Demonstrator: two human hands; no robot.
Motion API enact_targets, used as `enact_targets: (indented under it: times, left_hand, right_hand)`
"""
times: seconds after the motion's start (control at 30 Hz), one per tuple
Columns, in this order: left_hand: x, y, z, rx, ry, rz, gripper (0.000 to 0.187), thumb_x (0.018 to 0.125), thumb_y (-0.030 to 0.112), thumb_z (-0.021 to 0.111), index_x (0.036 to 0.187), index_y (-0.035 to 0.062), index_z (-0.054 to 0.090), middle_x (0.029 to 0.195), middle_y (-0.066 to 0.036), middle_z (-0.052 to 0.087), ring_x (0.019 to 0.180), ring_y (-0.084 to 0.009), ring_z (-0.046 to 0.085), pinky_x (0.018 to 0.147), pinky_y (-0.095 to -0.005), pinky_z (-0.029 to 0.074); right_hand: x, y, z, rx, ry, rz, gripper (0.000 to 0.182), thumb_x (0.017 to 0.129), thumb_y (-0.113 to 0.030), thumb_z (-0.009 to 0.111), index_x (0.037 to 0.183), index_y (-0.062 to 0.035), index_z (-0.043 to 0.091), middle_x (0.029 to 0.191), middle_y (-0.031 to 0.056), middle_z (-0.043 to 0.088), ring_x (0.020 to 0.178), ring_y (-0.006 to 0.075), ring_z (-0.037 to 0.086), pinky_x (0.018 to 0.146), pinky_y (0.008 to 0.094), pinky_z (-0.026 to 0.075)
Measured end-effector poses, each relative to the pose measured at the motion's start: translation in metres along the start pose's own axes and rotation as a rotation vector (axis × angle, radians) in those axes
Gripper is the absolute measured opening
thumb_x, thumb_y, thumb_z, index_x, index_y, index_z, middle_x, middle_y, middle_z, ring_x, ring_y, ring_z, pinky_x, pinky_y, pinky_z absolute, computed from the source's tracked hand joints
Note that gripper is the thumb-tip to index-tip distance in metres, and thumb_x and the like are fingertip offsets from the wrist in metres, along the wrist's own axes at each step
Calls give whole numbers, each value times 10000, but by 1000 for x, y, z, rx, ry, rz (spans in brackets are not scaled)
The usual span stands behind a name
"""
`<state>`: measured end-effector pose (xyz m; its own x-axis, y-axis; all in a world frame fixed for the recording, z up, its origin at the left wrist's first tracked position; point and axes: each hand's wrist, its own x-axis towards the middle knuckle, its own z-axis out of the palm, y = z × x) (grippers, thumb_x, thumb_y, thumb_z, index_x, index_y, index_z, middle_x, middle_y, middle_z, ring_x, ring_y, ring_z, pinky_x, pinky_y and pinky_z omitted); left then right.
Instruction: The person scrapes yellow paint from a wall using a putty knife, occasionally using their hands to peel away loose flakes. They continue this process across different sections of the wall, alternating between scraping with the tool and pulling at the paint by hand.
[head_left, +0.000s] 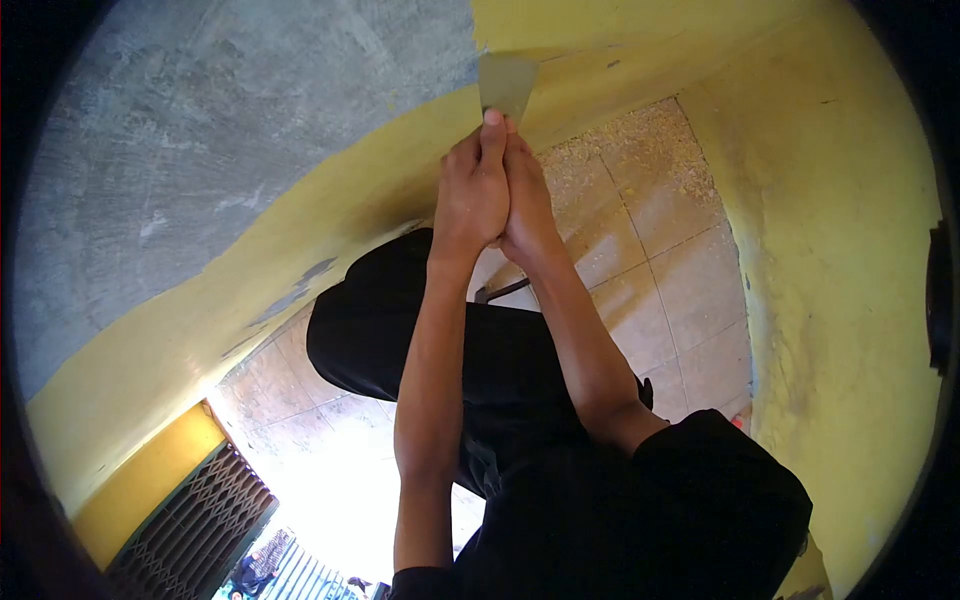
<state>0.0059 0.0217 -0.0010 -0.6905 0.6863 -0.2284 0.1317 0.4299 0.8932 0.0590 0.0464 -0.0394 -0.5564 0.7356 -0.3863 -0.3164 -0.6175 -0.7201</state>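
Both of my hands are pressed together around the handle of a scraper [507, 82], whose wide flat blade points up and touches the wall. My left hand [470, 205] is closed on it, the thumb stretched along toward the blade. From the other side my right hand [530, 200] is wrapped round, its fingers partly covered by the left. The handle itself is hidden inside the grip. Yellow paint [560, 60] lies at the blade's edge, beside a large bare grey patch of wall [250, 130].
Paint flakes [660, 150] are scattered over the tiled floor [690, 290] in the corner. A second yellow wall [840, 280] rises on the right. My bent knee [370, 310] is close to the scraped wall. A folding metal gate [195, 525] stands at the bright lower left.
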Motion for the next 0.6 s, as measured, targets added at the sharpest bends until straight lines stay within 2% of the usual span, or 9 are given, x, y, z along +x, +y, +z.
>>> enact_targets:
  times: [0.1, 0.17, 0.3, 0.37, 0.4, 0.47, 0.5, 0.57, 0.6]
  left_hand:
    - [-5, 13, -6, 9, -97, 0, 609, 1063, 490, 372, 1069, -32, 687, 980, -234, 710, 967, -400, 662, 892, -430, 482]
    - [-3, 0, -3, -57, -39, 2, 671, 1067, 529, 351, 910, -39, 673, 863, -138, 693, 816, -224, 638, 806, -355, 500]
    - [-2, 10, -3, 4, 27, 81, 675, 1063, 536, 353, 904, -36, 672, 877, -145, 699, 824, -228, 639, 814, -360, 498]
    - [-4, 32, -9, -90, -82, 96, 685, 1057, 554, 354, 906, -34, 671, 885, -151, 701, 838, -237, 639, 826, -371, 495]
    - [-5, 21, -7, -87, -84, 91, 685, 1057, 554, 354, 906, -34, 671, 885, -151, 701, 838, -237, 639, 826, -371, 495]
    - [1, 10, -3, 22, 15, 64, 623, 1068, 470, 373, 945, -60, 676, 899, -217, 704, 895, -334, 660, 870, -408, 484]
    - [2, 14, -3, 28, 19, 81, 623, 1068, 470, 373, 945, -60, 676, 899, -217, 704, 895, -334, 660, 870, -408, 484]
    - [-7, 16, -1, -62, -23, 47, 624, 1067, 466, 372, 911, -59, 670, 889, -225, 697, 890, -346, 662, 868, -415, 482]
    - [-6, 16, -1, -66, -22, 41, 624, 1067, 466, 372, 911, -59, 670, 889, -225, 697, 890, -346, 662, 868, -415, 482]
  right_hand:
    - [-4, -5, -1, 95, -49, -29, 556, 1068, -537, 373, 1044, -28, 595, 793, 19, 567, 711, 73, 534, 564, 236, 451]
    - [-5, -5, 4, -28, -12, -31, 542, 1066, -537, 381, 996, -40, 585, 753, -2, 543, 690, 53, 520, 563, 229, 444]
    - [-5, -15, 4, -6, -73, -6, 548, 1068, -534, 377, 1033, -31, 591, 741, -3, 541, 649, 59, 507, 523, 244, 435]
    - [-7, -30, 10, 19, -95, -49, 537, 1071, -526, 373, 1059, -35, 591, 714, -8, 538, 576, 63, 480, 447, 260, 404]
    - [-7, -21, 9, 22, -92, -45, 537, 1071, -526, 373, 1059, -35, 591, 714, -8, 538, 576, 63, 480, 447, 260, 404]
    - [-1, -9, 17, -31, 56, -164, 532, 1073, -523, 364, 1052, -44, 595, 687, -12, 523, 521, 67, 450, 395, 261, 361]
    - [0, -13, 16, -21, 48, -177, 532, 1073, -523, 364, 1052, -44, 595, 687, -12, 523, 521, 67, 450, 395, 261, 361]
    - [-9, -20, 4, -30, -57, -33, 525, 1073, -521, 368, 1063, -45, 590, 717, -8, 530, 549, 62, 458, 402, 251, 361]
    - [-9, -22, 3, -35, -56, -28, 525, 1073, -521, 368, 1063, -45, 590, 717, -8, 530, 549, 62, 458, 402, 251, 361]
